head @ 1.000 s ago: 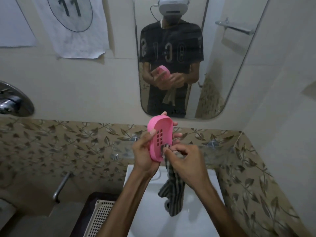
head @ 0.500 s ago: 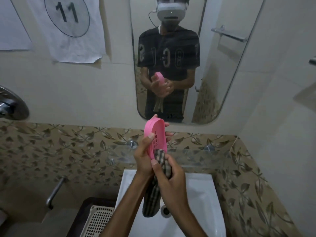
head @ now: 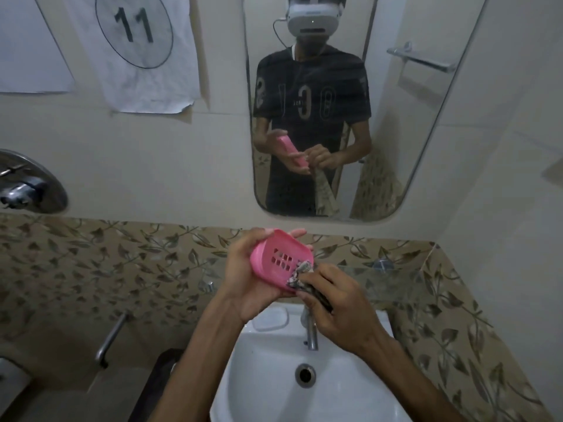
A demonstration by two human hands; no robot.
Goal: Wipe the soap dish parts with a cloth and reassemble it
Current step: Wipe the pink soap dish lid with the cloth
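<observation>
One pink soap dish part (head: pixel 281 259) held above a white sink (head: pixel 274 376) and wiped with one checked cloth (head: pixel 304 277).
The left hand (head: pixel 243 278) cups the part from beneath, fingers curled around its far edge; its slotted face tilts up toward the camera, long axis running from upper left to lower right. The right hand (head: pixel 338 309) is closed on the bunched cloth, pressing it against the part's lower right end. One tap (head: pixel 310 333) stands below.

White sink (head: pixel 268 376) with metal tap (head: pixel 311 335), wall mirror (head: pixel 405 123), numbered paper sheet (head: pixel 143 53).
</observation>
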